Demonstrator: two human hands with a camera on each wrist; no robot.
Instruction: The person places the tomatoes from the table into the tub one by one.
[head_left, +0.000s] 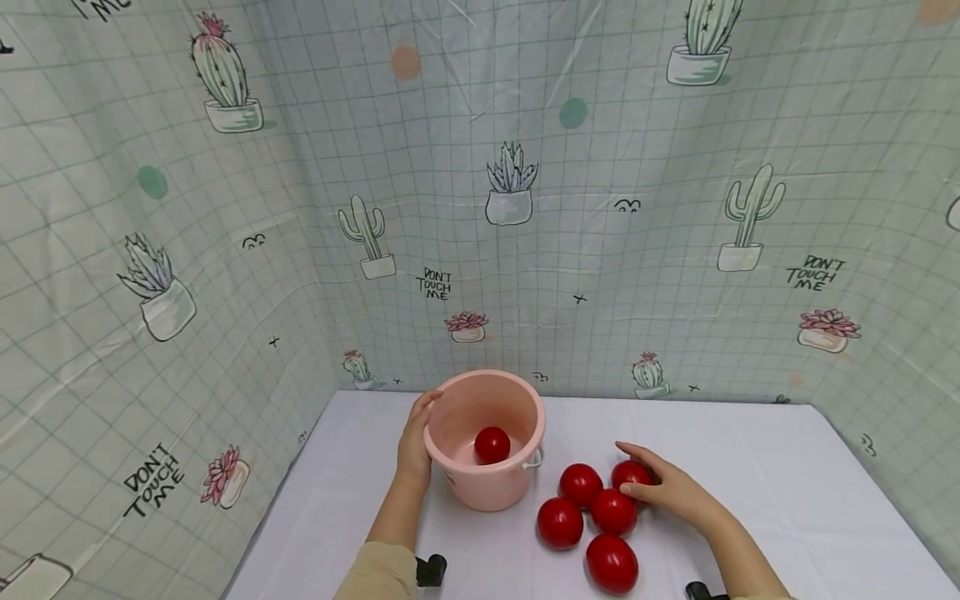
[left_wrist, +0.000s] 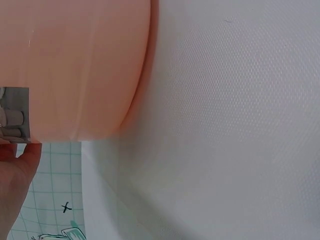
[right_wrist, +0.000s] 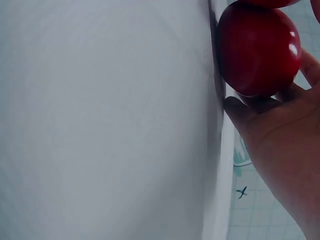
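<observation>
A pink bucket (head_left: 487,487) stands on the white table, and a glossy red ball (head_left: 492,445) lies inside it. My left hand (head_left: 416,442) rests on the bucket's left side, its fingers reaching along the outside near the rim. In the left wrist view, the thumb and part of that hand (left_wrist: 17,182) show beside the bucket wall (left_wrist: 75,65). Right of the bucket, my right hand (head_left: 675,492) has thumb and fingers on either side of the rearmost right red ball (head_left: 632,477). In the right wrist view, a red ball (right_wrist: 260,50) partly hides the fingers.
Several more red balls lie clustered between the bucket and my right hand, the nearest ball (head_left: 612,564) towards the front edge. A white handle end (head_left: 534,458) hangs at the bucket's right. A cactus-printed sheet (head_left: 555,250) borders the table (head_left: 750,442) behind and at the sides.
</observation>
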